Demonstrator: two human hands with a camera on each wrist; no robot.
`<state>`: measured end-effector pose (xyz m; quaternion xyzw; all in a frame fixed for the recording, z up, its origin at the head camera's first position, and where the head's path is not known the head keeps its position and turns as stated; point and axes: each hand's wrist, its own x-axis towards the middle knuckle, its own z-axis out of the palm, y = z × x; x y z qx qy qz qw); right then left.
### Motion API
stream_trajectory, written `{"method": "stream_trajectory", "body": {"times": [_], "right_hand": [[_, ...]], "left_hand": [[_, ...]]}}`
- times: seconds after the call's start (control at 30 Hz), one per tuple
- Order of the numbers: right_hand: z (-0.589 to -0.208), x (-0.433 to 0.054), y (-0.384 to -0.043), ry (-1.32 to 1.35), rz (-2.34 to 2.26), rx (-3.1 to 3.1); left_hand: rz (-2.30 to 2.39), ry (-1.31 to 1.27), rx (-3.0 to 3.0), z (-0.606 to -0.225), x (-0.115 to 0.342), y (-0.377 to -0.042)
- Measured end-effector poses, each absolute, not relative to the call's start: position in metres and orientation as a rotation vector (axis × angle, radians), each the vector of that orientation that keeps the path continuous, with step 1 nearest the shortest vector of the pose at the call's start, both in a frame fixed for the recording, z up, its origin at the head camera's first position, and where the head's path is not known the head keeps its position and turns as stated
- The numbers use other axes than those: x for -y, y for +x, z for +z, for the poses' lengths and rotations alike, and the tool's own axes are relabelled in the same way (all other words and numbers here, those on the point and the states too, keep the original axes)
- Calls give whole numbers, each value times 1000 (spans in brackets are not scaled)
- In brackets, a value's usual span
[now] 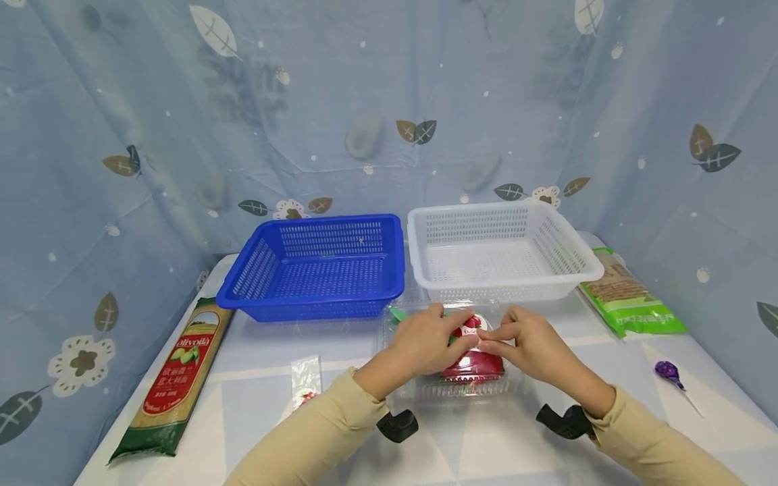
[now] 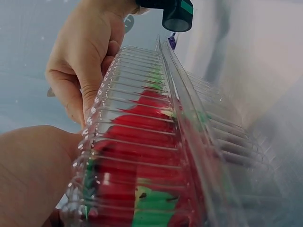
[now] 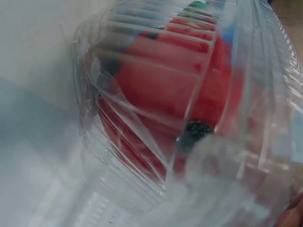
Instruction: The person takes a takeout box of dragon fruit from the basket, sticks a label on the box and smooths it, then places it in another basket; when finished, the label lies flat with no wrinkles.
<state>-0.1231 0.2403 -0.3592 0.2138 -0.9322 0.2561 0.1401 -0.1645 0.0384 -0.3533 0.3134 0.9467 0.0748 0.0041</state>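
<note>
A clear plastic clamshell box (image 1: 419,388) with a ribbed lid stands at the front middle of the table. Red and green contents (image 2: 147,156) fill much of it, their kind unclear through the plastic. On the lid lies a round white sticker (image 1: 471,326) with a red fruit print. My left hand (image 1: 422,343) rests on the lid, fingers and thumb reaching to either side of the sticker. From the other side, my right hand (image 1: 535,344) pinches the sticker's edge between thumb and forefinger. The fingertips partly cover the sticker.
Behind the box stand a blue basket (image 1: 310,312) and a white basket (image 1: 504,287). To the left lie a spaghetti pack (image 1: 176,371) and a small clear packet (image 1: 306,379) with fruit-print stickers. On the right are a green-and-brown bag (image 1: 632,300) and a purple lollipop (image 1: 667,371).
</note>
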Motion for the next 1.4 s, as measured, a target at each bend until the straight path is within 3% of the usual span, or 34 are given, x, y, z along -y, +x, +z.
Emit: {"method": "stream_trajectory", "body": {"times": [0.23, 0.5, 0.7, 1.4], "right_hand": [[-356, -239, -121, 494, 655, 2766], [-359, -240, -122, 589, 593, 2734], [-360, -241, -121, 658, 665, 2657], [-361, -242, -118, 528, 792, 2728]], "left_hand": [[228, 1042, -2996, -354, -37, -163], [297, 1165, -3030, -359, -33, -161], [343, 1079, -3017, -358, -31, -161], [483, 968, -2917, -350, -27, -160]]}}
